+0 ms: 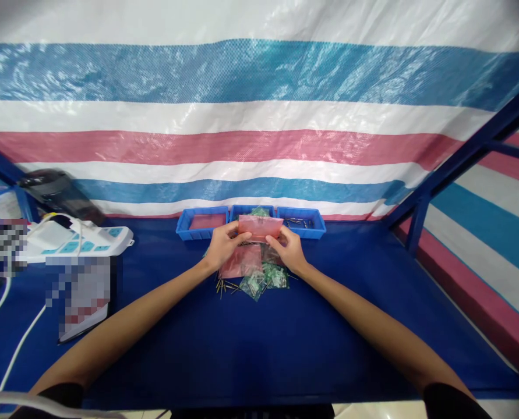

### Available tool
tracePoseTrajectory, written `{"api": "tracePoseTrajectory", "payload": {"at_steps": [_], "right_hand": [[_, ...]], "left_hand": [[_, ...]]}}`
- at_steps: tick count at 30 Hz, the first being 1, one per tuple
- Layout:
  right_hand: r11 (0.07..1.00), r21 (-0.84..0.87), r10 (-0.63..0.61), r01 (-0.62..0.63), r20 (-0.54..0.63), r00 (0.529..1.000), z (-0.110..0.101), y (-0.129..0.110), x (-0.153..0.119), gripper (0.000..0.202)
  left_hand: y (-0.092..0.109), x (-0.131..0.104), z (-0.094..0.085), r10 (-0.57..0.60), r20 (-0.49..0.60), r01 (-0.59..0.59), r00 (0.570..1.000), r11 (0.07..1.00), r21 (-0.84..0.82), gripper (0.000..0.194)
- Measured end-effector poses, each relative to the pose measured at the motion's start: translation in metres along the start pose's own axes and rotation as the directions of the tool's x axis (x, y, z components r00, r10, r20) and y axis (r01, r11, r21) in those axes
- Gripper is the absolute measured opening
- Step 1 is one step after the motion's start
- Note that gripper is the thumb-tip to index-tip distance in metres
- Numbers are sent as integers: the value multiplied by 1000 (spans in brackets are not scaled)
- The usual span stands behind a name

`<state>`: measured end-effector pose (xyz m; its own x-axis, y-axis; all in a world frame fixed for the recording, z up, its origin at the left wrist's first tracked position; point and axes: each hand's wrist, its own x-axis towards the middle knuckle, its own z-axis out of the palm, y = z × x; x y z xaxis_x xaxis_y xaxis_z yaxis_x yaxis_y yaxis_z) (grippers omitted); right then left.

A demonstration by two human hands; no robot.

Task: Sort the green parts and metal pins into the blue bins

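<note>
A pink translucent bag [260, 227] is stretched between my two hands, above the pile on the blue table. My left hand [225, 244] pinches its left end and my right hand [287, 247] its right end. Beneath them lie another pink bag [242, 262], several green-printed clear bags [276, 276] with small parts in them, and some loose thin metal pieces [226, 286]. Behind the hands stand three blue bins: the left bin [201, 234] holds pink bags, the middle one [240, 208] green-printed bags, and the right one [314, 233] thin metal pieces.
On the left are a white power strip [110, 250] with cables, a dark bottle [62, 192] lying tilted, and a partly pixelated flat item [87, 299]. A striped sheet [259, 116] hangs behind the table [259, 349]. Blue frame bars [455, 157] rise at the right.
</note>
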<state>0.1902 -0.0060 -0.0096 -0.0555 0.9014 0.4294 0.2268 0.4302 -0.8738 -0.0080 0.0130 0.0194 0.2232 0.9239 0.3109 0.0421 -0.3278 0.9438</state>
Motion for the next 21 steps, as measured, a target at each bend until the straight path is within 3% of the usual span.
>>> {"api": "tracePoseTrajectory", "payload": {"at_steps": [6, 12, 21], "right_hand": [[996, -53, -66, 65, -6, 998, 3, 8, -6, 28], [992, -123, -35, 32, -21, 999, 4, 8, -7, 30], [978, -183, -106, 95, -50, 993, 2, 4, -7, 30]], "left_hand": [[-2, -1, -3, 15, -7, -14, 1000, 999, 42, 16], [-8, 9, -13, -225, 196, 208, 955, 973, 103, 22], [-2, 13, -18, -91, 213, 67, 973, 991, 117, 16]]}}
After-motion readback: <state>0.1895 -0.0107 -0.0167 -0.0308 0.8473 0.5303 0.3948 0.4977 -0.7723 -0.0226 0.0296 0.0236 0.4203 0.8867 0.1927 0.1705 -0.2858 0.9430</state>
